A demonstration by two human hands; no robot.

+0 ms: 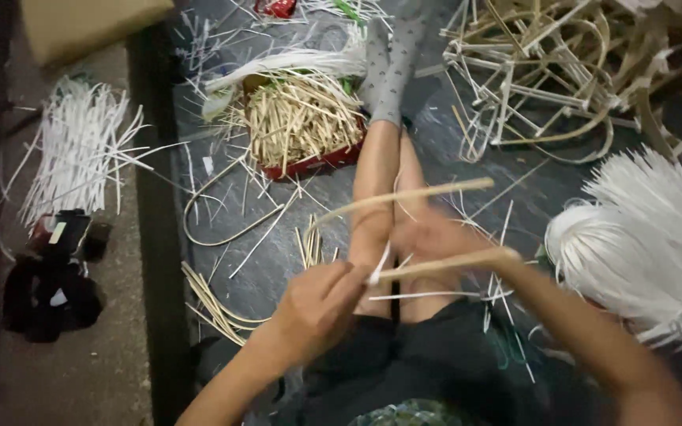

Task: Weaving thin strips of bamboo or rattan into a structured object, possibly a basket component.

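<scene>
I sit on the floor with my legs stretched out, grey socks (388, 67) on my feet. My right hand (436, 241), blurred by motion, grips a bent cane strip (404, 197) whose two arms run out to the right. My left hand (321, 304) pinches a thin white strip (380, 264) right where it meets the lower arm of the cane. A second loose white strip (424, 296) lies across my lap.
A red tray (329, 158) heaped with short cane sticks sits by my left shin. White strip bundles lie at far left (80, 146) and at right (641, 244). Bent cane frames (546, 71) pile up at top right. Black cloth (45, 292) lies at left.
</scene>
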